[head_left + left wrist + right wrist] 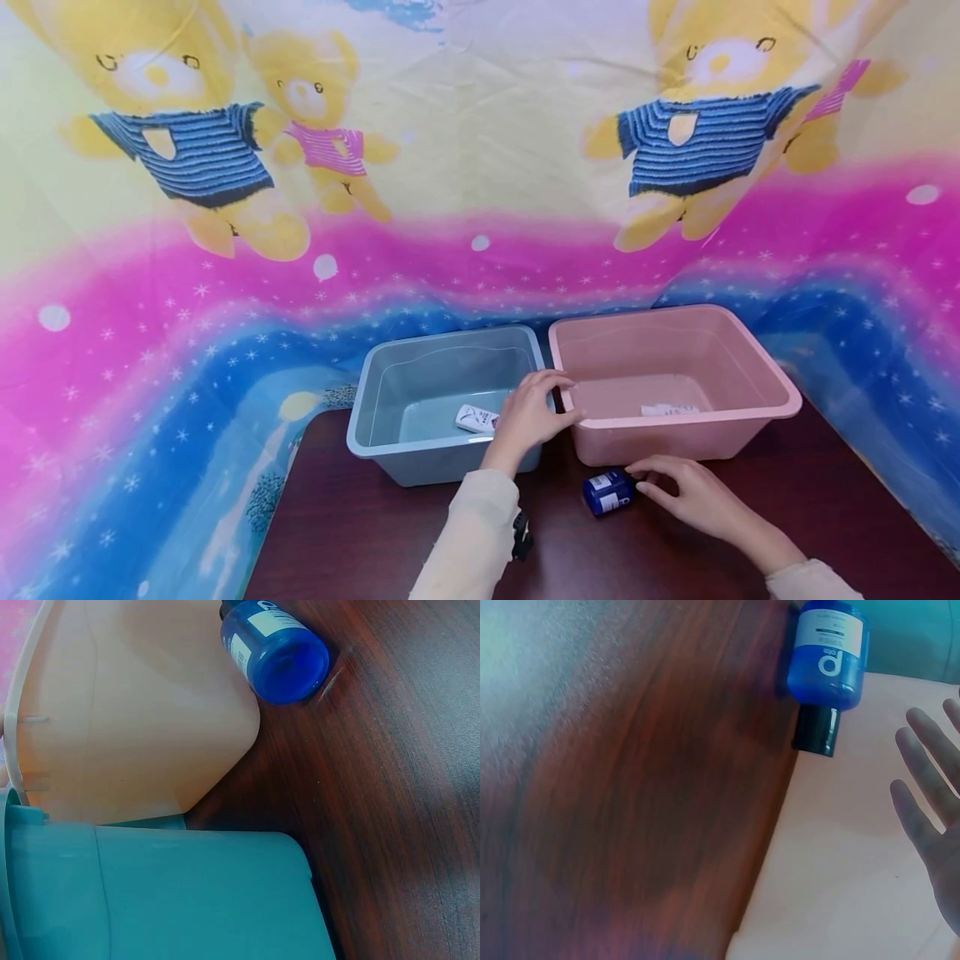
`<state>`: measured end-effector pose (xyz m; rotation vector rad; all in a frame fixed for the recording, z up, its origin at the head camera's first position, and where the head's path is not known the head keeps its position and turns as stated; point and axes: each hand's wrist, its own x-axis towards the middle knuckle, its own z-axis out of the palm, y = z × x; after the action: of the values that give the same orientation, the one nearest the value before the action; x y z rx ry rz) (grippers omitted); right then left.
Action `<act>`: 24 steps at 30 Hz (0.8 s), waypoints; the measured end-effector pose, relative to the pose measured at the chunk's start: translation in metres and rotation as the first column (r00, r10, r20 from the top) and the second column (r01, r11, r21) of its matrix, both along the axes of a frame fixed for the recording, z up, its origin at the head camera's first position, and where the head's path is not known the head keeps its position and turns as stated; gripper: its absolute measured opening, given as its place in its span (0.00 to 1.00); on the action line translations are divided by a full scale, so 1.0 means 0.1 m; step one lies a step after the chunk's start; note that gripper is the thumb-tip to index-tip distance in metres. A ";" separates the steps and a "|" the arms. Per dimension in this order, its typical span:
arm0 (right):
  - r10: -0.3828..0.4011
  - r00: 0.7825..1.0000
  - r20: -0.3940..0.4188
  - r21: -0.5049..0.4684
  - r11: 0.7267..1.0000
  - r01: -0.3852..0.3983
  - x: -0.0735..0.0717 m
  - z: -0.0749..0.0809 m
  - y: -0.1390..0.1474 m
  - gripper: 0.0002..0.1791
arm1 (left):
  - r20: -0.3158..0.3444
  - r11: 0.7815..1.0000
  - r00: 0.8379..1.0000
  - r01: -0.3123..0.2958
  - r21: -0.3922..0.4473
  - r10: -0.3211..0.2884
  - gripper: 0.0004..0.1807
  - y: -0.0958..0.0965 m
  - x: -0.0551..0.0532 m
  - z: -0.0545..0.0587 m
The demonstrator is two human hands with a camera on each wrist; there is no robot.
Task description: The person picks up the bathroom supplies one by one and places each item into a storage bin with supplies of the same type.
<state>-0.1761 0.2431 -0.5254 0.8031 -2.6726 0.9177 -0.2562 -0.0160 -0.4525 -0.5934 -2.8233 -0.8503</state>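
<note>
A small blue bottle [608,492] with white labels and a black cap [816,730] lies on its side in front of the pink tub [678,442]. My right hand [693,496] is beside its cap end. In the right wrist view those fingers [926,769] are spread and apart from the bottle. My left hand [531,410] is over the neighbouring rims of the blue-grey tub [442,467] and the pink tub. Its thumb and fingers are loosely curved, their tips right at the pink rim. A white printed pack [476,418] lies in the blue-grey tub, partly hidden by that hand.
Both tubs stand side by side at the back of the dark wooden table [330,533]. Inside the pink tub, a white item [670,409] shows partly above the front rim. Behind the table hangs a cloth [480,167] printed with bears.
</note>
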 end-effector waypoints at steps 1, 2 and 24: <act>0.001 1.000 -0.005 -0.002 1.000 -0.001 0.00 -0.01 -0.01 0.11 | -0.003 1.000 1.000 -0.001 0.002 0.001 0.27 0.00 0.00 0.00; 0.002 1.000 -0.010 -0.004 1.000 -0.002 0.00 -0.02 -0.01 0.11 | -0.004 1.000 1.000 -0.002 0.001 0.002 0.27 0.00 0.00 0.00; -0.044 0.996 -0.081 -0.058 0.998 0.040 -0.09 -0.29 -0.10 0.18 | 0.001 1.000 1.000 -0.004 -0.001 0.004 0.28 0.00 0.00 -0.01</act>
<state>-0.1854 0.2328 -0.5547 0.7526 -2.5716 0.9244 -0.2562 -0.0155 -0.4537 -0.5877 -2.8252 -0.8490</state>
